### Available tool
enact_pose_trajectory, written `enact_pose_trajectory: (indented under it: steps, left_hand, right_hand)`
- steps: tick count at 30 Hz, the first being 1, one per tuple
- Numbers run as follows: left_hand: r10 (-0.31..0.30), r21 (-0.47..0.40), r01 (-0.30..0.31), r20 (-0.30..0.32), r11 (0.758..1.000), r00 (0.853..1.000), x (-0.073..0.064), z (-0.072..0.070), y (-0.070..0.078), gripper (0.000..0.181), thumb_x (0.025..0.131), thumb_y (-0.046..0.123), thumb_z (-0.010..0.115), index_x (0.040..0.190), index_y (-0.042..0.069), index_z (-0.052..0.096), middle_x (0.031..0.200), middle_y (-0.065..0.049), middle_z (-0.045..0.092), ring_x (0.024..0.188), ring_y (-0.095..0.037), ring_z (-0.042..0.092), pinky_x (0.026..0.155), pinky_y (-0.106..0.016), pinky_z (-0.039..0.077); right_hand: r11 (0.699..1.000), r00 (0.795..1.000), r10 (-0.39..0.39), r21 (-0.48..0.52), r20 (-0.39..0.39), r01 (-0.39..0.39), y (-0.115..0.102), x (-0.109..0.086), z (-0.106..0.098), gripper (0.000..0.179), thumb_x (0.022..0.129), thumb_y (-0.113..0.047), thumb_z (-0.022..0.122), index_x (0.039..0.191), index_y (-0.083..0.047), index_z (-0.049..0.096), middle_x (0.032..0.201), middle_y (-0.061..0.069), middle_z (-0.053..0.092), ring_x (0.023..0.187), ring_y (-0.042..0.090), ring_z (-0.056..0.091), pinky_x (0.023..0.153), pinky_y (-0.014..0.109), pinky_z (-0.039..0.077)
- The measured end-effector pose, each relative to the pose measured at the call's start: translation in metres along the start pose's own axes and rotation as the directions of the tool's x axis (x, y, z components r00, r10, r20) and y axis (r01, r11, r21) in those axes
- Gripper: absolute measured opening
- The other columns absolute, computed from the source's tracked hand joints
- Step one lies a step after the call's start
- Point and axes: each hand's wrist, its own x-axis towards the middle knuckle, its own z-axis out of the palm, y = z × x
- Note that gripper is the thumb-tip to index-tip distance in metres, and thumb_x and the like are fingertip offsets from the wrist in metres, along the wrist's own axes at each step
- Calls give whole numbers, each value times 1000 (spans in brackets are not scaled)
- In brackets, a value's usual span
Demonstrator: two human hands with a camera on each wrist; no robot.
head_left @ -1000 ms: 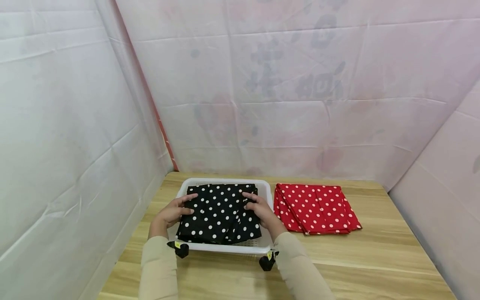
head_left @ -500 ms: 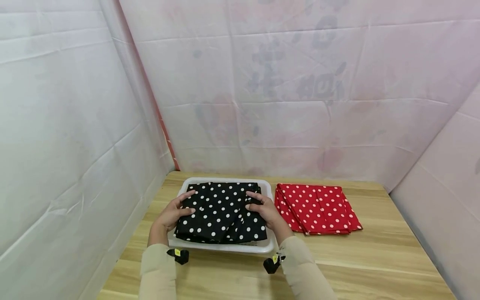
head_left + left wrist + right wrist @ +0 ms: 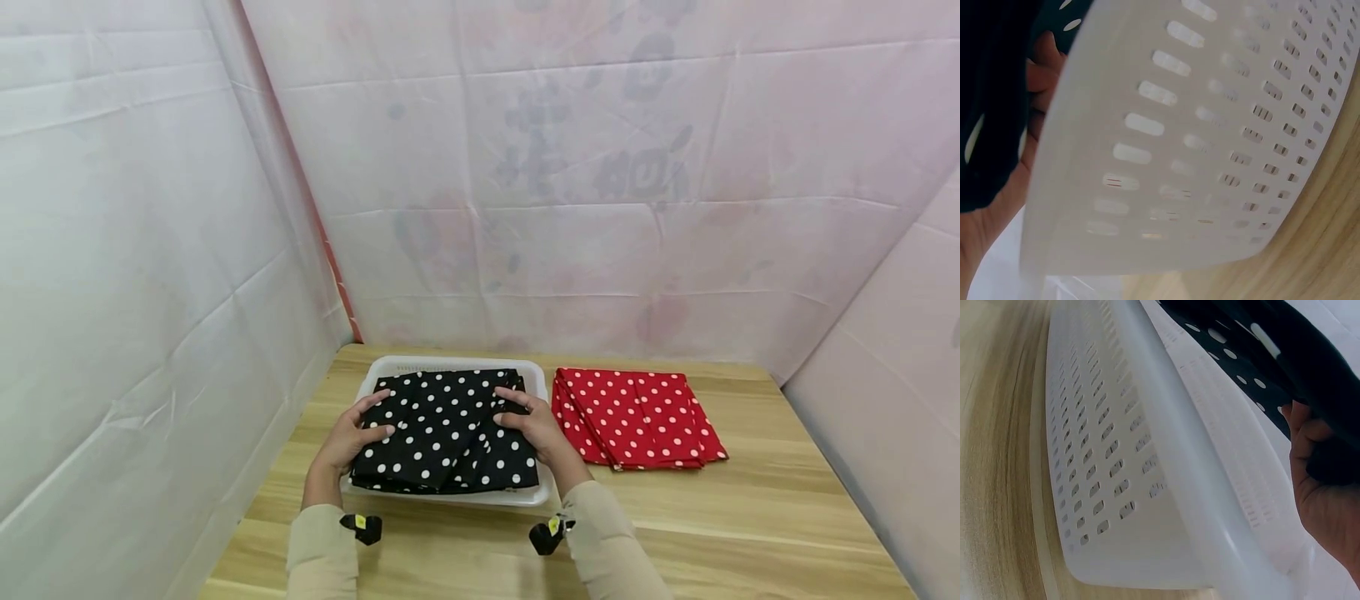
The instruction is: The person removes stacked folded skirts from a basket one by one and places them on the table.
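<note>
A folded black cloth with white polka dots is held level over the white plastic basket in the head view. My left hand grips its left side, thumb on top. At the right side my right hand holds it the same way. Both wrist views show fingers curled beneath the cloth's edge. In the right wrist view, the cloth is above the basket's rim, with the inner wall visible below it. The left wrist view is mostly filled by the basket's slotted side.
To the right of the basket, a folded red cloth with white polka dots lies on the wooden table. White sheets hang behind the table and along both sides.
The black cloth looks slightly larger and reaches a little farther right and nearer to me. Both hands have shifted slightly right with it. The red cloth lies as before.
</note>
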Motion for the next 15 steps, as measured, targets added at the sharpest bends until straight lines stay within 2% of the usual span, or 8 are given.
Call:
enact_pose_trajectory:
  steps: [7, 10, 15]
  left_hand:
    - [12, 20, -11, -25, 1000, 1000, -7, 9, -1, 65, 75, 0, 74, 134, 13, 49, 121, -16, 51, 91, -24, 59, 69, -40, 54]
    - [20, 5, -20, -41, 1000, 999, -12, 16, 1, 64, 73, 0, 76, 131, 13, 52, 120, -15, 52, 92, -24, 59, 68, -40, 54]
    - [39, -33, -40, -35, 999, 999, -22, 29, 6, 64, 73, -2, 75, 132, 12, 51, 119, -17, 53, 90, -26, 61, 66, -41, 54]
  right_hand:
    - [999, 1000, 13, -30, 8, -13, -3, -11, -5, 51, 81, 2, 66, 130, -2, 53, 126, 18, 50, 84, 19, 63, 69, 33, 54]
    - [999, 1000, -4, -40, 14, 4, -6, -18, -11, 51, 81, 2, 66, 130, -3, 53, 125, 19, 50, 84, 20, 64, 69, 34, 54]
    - [998, 999, -22, -62, 40, 24, -13, -31, -21, 52, 83, 0, 65, 133, -3, 50, 127, 21, 48, 86, 22, 64, 71, 36, 54]
